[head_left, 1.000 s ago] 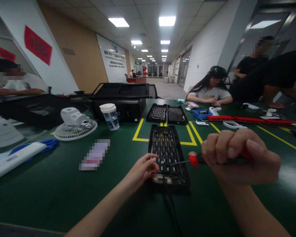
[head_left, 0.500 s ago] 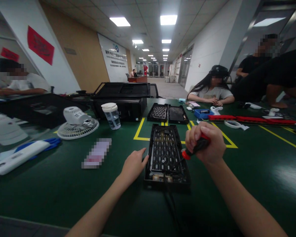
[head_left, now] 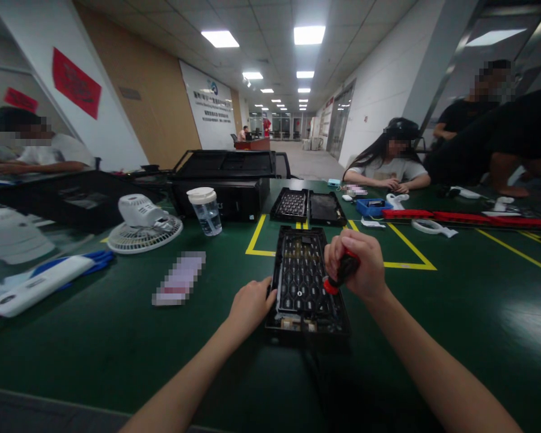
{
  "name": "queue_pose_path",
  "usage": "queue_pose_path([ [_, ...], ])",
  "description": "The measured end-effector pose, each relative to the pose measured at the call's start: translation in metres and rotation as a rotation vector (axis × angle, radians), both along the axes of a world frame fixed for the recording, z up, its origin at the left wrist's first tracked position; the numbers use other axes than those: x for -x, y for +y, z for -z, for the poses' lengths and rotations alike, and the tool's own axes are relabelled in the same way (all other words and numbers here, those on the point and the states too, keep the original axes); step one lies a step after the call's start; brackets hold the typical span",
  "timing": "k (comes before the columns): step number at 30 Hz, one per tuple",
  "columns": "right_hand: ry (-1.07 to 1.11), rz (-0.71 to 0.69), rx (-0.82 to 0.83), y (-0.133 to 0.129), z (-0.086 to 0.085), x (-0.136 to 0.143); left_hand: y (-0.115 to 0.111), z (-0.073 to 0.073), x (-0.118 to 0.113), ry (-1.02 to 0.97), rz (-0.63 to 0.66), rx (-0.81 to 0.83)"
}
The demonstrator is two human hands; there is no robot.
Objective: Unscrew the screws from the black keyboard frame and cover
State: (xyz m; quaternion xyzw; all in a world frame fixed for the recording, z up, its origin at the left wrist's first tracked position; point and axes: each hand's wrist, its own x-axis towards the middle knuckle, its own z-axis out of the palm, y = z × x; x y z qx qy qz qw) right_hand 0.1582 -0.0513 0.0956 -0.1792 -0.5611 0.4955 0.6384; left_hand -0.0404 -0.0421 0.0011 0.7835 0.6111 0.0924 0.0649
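Observation:
In front of me on the green table lies a shallow black case (head_left: pixel 303 282) with rows of dark cell-like shapes inside and a small bright ring near its middle. My left hand (head_left: pixel 251 304) is at the case's left side, its fingertips and thumb gripping the edge. My right hand (head_left: pixel 358 261) is wrapped around a screwdriver (head_left: pixel 342 273) with a black and red handle, tilted over the right half of the case. The screwdriver's tip is lost against the dark interior, so I cannot tell whether it touches anything. A dark cable leads from the case's near end.
Beyond the case lie an opened case half with cells (head_left: pixel 290 204) and a dark lid (head_left: pixel 326 207). A water cup (head_left: pixel 205 210), white fan (head_left: pixel 144 222) and blurred phone-like item (head_left: pixel 180 279) are leftward. A blue tray (head_left: pixel 372 207) stands right. People sit and stand around.
My right hand and the screwdriver have moved left and slightly nearer the case's middle. My left hand has shifted slightly right, closing its fingers against the case's edge.

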Motion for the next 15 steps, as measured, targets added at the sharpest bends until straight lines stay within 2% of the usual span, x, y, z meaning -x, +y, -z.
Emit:
queue_pose_path([
  [15,-0.019,-0.009,-0.009,0.0000,0.0017,0.0029,-0.0015,-0.0041,-0.0015,-0.019,-0.011,0.022],
])
